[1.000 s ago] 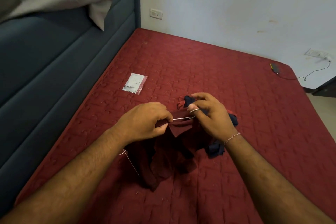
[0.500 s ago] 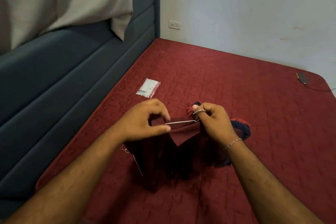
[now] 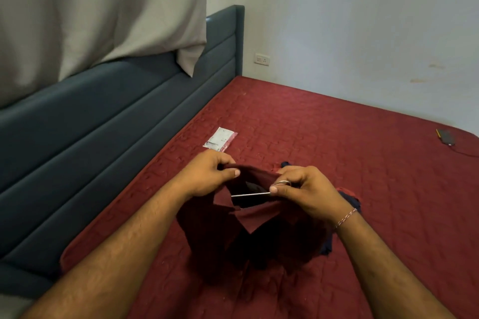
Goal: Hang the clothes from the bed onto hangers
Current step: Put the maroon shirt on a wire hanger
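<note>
Head view shows both hands raised over a quilted maroon bed cover [image 3: 337,137]. The left hand [image 3: 207,176] pinches the upper edge of a dark maroon cloth garment [image 3: 228,235] between thumb and curled fingers. The right hand [image 3: 305,194] is curled round the garment's other edge and also pinches a thin silver wire hanger [image 3: 250,194], whose straight bar crosses the opening between the two hands. The garment droops from both grips, its lower folds resting on the bed, with a navy blue cloth piece [image 3: 352,202] lying partly under it beside the right wrist.

As a judgement, the bar appears only partly fed into the garment. If the left pinch loosens, the limp cloth could slide off the bar, or the wire end could snag in a fold. The navy piece might also get dragged up with it.

A small clear plastic packet [image 3: 220,138] lies near the blue padded headboard [image 3: 129,122]; its printing is too small to read. No brand shows anywhere.
</note>
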